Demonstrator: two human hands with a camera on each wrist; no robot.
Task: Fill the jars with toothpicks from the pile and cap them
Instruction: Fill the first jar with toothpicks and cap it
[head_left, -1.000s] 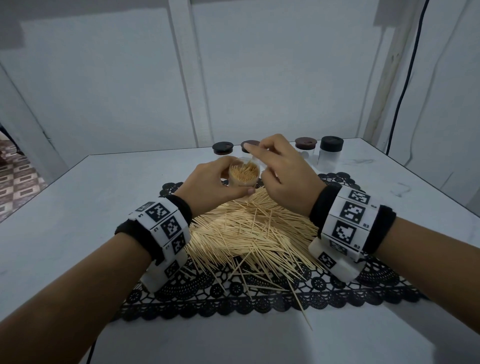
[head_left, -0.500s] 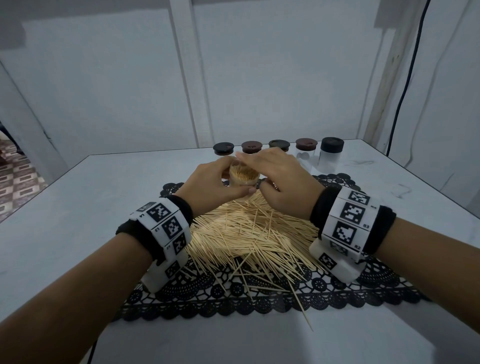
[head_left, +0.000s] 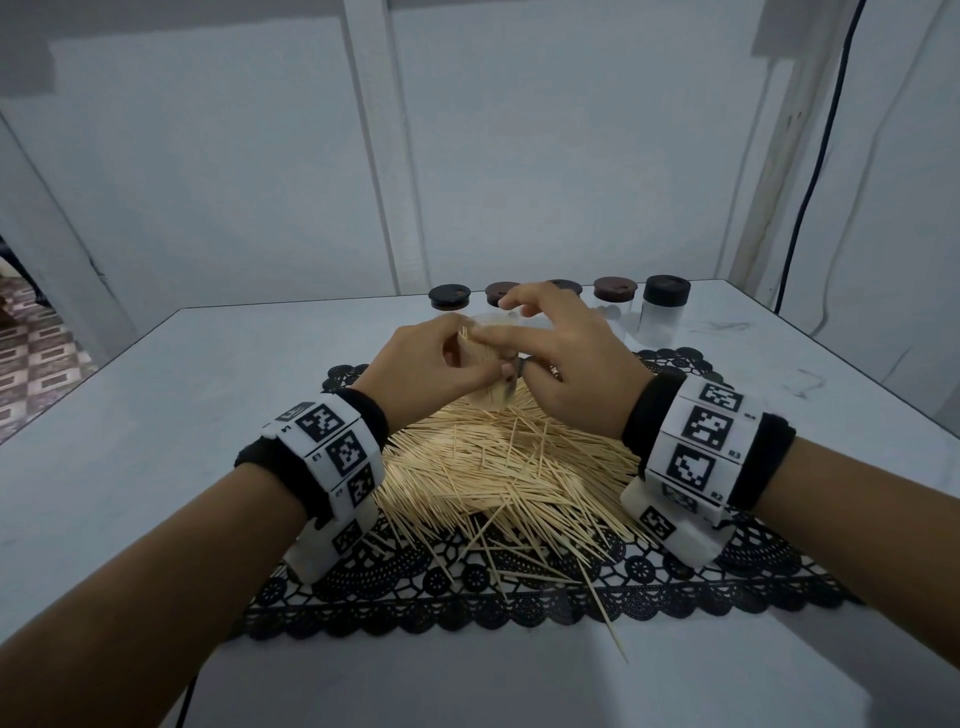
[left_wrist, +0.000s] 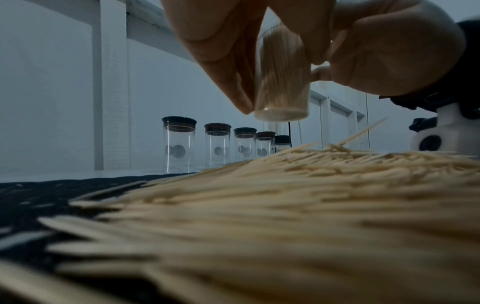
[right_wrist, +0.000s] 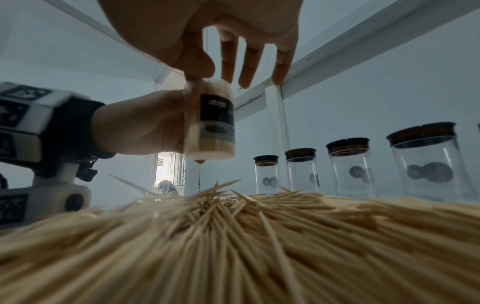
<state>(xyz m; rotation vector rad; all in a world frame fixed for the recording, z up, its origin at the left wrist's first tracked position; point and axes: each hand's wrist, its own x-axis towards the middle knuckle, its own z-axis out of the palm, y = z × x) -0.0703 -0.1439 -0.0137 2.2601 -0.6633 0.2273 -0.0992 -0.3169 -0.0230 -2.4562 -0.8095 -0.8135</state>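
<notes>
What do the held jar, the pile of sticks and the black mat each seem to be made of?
Held jar: clear, glossy plastic or glass, since the toothpicks show through its wall.
Pile of sticks: pale, matt wood or bamboo, thin and pointed.
Black mat: lace-like openwork with scalloped edges; fabric or vinyl, unclear which.
</notes>
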